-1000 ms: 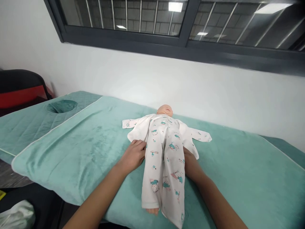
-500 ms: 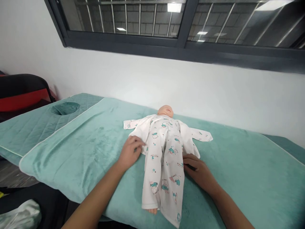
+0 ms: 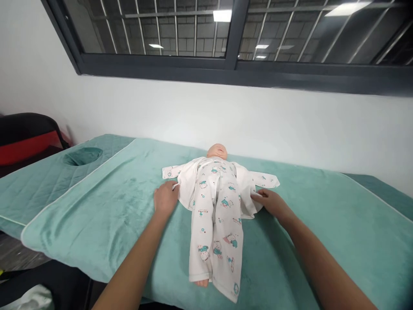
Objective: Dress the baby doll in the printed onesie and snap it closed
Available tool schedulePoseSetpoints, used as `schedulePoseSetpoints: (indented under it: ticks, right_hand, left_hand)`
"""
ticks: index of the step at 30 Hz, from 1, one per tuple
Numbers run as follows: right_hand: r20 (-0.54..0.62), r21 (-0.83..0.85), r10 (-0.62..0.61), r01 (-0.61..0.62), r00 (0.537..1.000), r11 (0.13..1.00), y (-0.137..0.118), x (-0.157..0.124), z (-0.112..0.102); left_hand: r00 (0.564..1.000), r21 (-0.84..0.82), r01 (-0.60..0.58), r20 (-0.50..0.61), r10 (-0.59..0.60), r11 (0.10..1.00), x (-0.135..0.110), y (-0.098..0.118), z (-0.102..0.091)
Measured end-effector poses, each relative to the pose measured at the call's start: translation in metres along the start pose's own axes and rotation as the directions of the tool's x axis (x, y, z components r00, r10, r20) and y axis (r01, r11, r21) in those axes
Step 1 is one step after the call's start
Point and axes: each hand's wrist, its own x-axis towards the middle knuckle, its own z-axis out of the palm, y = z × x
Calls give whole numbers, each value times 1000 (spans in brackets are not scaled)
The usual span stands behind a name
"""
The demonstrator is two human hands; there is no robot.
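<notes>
- One white wall point(image 3: 226, 116) runs behind everything.
- One bed point(image 3: 41, 176), quilted and green, stands against it, with one round hole at its left end.
- One plush green blanket point(image 3: 106, 215) lies across the bed.
- One dark-framed window point(image 3: 151, 66), two panes showing, sits above, with metal bars beyond the glass.
- One black-and-red chair point(image 3: 29, 137), only partly in view, is at the far left.
- One doll point(image 3: 217, 151) lies on the blanket between the two hands, head towards the wall.
- One patterned garment point(image 3: 201, 224) covers its front, two legs stretching towards the person.
- One white top point(image 3: 247, 202) spreads out beneath, two flaps and two sleeves showing.
- Two hands: the left hand point(image 3: 165, 199) has its grip pinched on one flap's edge, the right hand point(image 3: 272, 203) on the other's.
- One bare foot point(image 3: 202, 283) pokes from the left leg.
</notes>
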Motion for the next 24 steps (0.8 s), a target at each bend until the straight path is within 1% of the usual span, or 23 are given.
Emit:
schedulePoseSetpoints:
  ticks: [1, 2, 3, 4, 5, 6, 8, 9, 10, 11, 12, 13, 14, 15, 16, 19, 20, 22, 24]
  right_hand:
    - [19, 178, -19, 15, 1000, 984, -7, 1, -3]
    - [23, 351, -40, 29, 999, 936, -16, 3, -5]
    - [16, 493, -63, 47, 998, 869, -26, 4, -6]
    - [3, 585, -87, 69, 996, 808, -37, 4, -5]
    - [-12, 630, -114, 96, 993, 771, -49, 4, -3]
    - [-24, 631, -148, 130, 989, 765, -62, 3, 2]
    - [13, 528, -268, 220, 963, 820, -86, -2, 16]
    - [50, 429, -350, 296, 935, 853, -96, -7, 25]
    - [99, 301, -432, 387, 896, 871, -104, -14, 34]
    - [132, 174, -511, 487, 850, 856, -108, -21, 42]
    - [160, 57, -576, 574, 802, 816, -109, -29, 50]
    - [171, -39, -625, 639, 762, 768, -107, -38, 56]
    - [161, -114, -660, 678, 734, 727, -101, -46, 60]
    - [133, -173, -677, 689, 724, 703, -93, -53, 63]
    - [85, -222, -679, 678, 729, 700, -84, -60, 64]
    - [-122, -308, -648, 592, 752, 745, -56, -72, 64]
    - [-166, -309, -637, 574, 753, 759, -49, -74, 65]
    - [-190, -280, -630, 573, 753, 770, -41, -76, 66]
    - [-166, -232, -632, 593, 757, 771, -40, -77, 68]
  left_hand:
    - [1000, -25, 0, -7, 0, 1000, -1, -1, 0]
    - [1000, -57, -5, -16, 4, 998, -2, -2, 0]
    - [1000, -95, -14, -28, 11, 995, -2, -3, 0]
    - [999, -133, -25, -39, 20, 991, -2, -5, 1]
    - [998, -165, -35, -48, 27, 986, -3, -6, 3]
    - [998, -185, -43, -54, 33, 982, -3, -7, 4]
    - [998, -198, -47, -60, 35, 979, -2, -9, 5]
    - [998, -214, -43, -64, 30, 976, -3, -9, 5]
    - [997, -237, -38, -68, 22, 971, -3, -9, 5]
    - [997, -265, -31, -73, 12, 964, -3, -9, 5]
    - [997, -294, -26, -76, 4, 955, -4, -9, 4]
    - [997, -325, -23, -77, -2, 946, -5, -9, 2]
    - [997, -353, -22, -76, -5, 935, -6, -9, 1]
    - [997, -378, -22, -71, -6, 926, -7, -10, 0]
    - [998, -404, -19, -65, -8, 915, -7, -10, -1]
    - [998, -486, -31, -70, -4, 874, -9, -6, -4]
    - [996, -514, -50, -85, 7, 856, -8, -2, -5]
    - [994, -572, -88, -107, 33, 816, -8, 15, -9]
    - [993, -623, -113, -101, 64, 774, -10, 41, -14]
